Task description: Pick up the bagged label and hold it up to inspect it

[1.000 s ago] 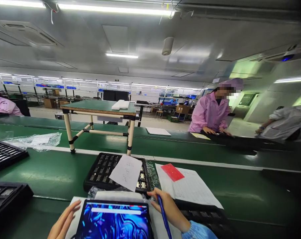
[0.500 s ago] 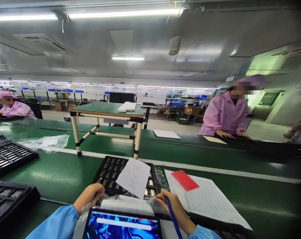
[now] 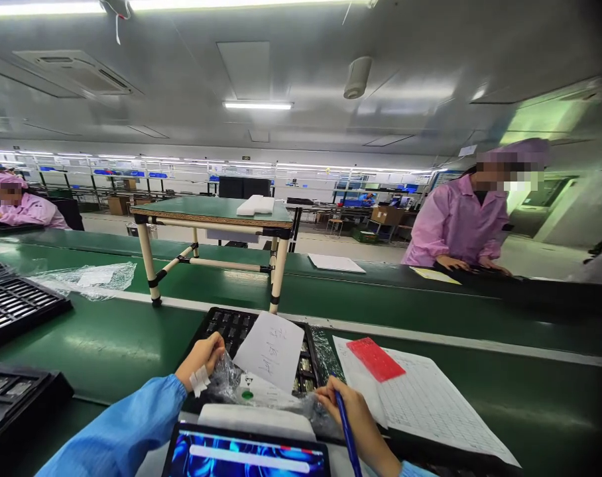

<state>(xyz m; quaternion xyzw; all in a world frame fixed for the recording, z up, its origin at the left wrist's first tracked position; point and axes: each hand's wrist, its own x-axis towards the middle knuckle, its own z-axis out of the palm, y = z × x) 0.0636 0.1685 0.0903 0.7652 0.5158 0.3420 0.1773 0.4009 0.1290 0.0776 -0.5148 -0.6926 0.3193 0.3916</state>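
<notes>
My left hand (image 3: pixel 201 358), in a blue sleeve, pinches the left edge of a crinkled clear plastic bag (image 3: pixel 241 386) that lies against a black tray of small parts (image 3: pixel 225 328). A white slip of paper (image 3: pixel 271 348) with handwriting rests on that tray. My right hand (image 3: pixel 345 411) holds a blue pen (image 3: pixel 348 436) and presses on the right side of the bag. Close to me lies a tablet (image 3: pixel 246 458) with a blue swirling screen and a white pad at its top edge.
A printed sheet (image 3: pixel 430 404) with a red card (image 3: pixel 375 358) lies right of the tray. Black trays (image 3: pixel 17 301) sit at the left, a small pipe-leg table (image 3: pixel 211 218) stands on the green belt. A person in pink (image 3: pixel 460 222) works across the line, another at far left (image 3: pixel 17 207).
My left hand moved forward from beside the tablet to the plastic bag and gripped its edge, lifting it slightly. The view shifted left; my right hand stayed on the bag with the pen.
</notes>
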